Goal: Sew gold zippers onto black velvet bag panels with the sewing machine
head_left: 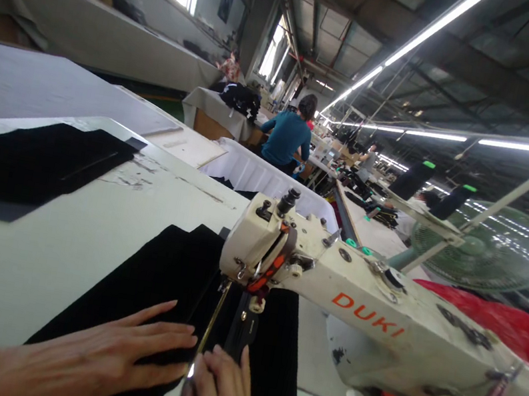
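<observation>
Black fabric (148, 287) lies under the needle end of a cream sewing machine (364, 296) marked DUKI. A gold-coloured zipper (216, 315) runs along the fabric from the presser foot towards me. My left hand (132, 351) rests flat on the fabric left of the zipper, with its fingers spread. Just right of it, my right hand (225, 391) bends over the near end of the zipper, its fingertips pressing down there. What lies beneath its palm is hidden.
More black pieces (32, 159) lie at the left of the white table (82, 255). Behind the machine stands a white bin (267, 181). A person (287, 138) in teal sits beyond it. Thread cones (412, 180), a green fan (484, 245) and red material (500, 332) are at the right.
</observation>
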`<state>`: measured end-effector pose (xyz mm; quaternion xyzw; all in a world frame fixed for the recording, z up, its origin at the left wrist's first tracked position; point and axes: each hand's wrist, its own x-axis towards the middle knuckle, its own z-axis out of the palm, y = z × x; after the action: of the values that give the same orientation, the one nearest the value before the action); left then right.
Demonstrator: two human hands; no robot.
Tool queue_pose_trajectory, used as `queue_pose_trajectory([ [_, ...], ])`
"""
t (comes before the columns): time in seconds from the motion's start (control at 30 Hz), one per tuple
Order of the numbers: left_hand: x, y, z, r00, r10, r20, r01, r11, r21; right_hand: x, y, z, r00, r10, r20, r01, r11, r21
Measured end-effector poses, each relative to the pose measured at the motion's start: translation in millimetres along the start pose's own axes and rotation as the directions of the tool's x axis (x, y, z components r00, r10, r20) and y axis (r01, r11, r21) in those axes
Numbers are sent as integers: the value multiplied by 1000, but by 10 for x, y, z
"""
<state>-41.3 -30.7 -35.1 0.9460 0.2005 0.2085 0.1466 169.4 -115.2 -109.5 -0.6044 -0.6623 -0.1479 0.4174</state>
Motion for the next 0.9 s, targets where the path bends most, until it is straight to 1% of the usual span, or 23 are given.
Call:
queue_pose_trajectory([
  [0.07, 63, -28, -30, 1000, 11, 19, -11, 1000, -9, 24, 32, 110, 998, 25, -56, -24, 999, 26],
  [0.13, 137, -58, -85, 1000, -5, 7, 5, 1000, -6, 93, 52, 148, 998, 41, -44, -39, 998, 47],
  [0.17, 179, -76, -127, 1000, 3, 16, -4, 1000, 4, 139, 58, 144, 998, 50, -29, -48, 997, 53],
  [0.27, 315, -150, -293, 989, 97, 111, -101, 994, 39, 301, 72, 92, 998, 68, 5, -69, 996, 54],
  [0.33, 405, -201, -395, 979, 136, 155, -145, 988, 45, 415, 86, 47, 998, 41, 49, -43, 998, 51],
  [0.4, 490, -240, -462, 977, 132, 170, -141, 989, 42, 527, 109, 2, 996, -2, 94, -3, 999, 54],
  [0.47, 567, -266, -493, 971, 125, 203, -135, 990, 33, 636, 136, -41, 992, -38, 122, 31, 998, 58],
  [0.57, 662, -306, -491, 965, 104, 239, -115, 993, 31, 792, 176, -96, 980, -64, 190, 52, 997, 65],
  [0.67, 720, -383, -442, 971, 105, 216, -113, 993, 25, 928, 213, -125, 967, -45, 251, 27, 997, 74],
  [0.73, 742, -457, -387, 971, 124, 205, -133, 991, 29, 1001, 239, -125, 960, -18, 281, -7, 996, 87],
  [0.9, 792, -630, -257, 962, 163, 218, -179, 982, 55, 1132, 295, -77, 956, 56, 287, -75, 996, 55],
])
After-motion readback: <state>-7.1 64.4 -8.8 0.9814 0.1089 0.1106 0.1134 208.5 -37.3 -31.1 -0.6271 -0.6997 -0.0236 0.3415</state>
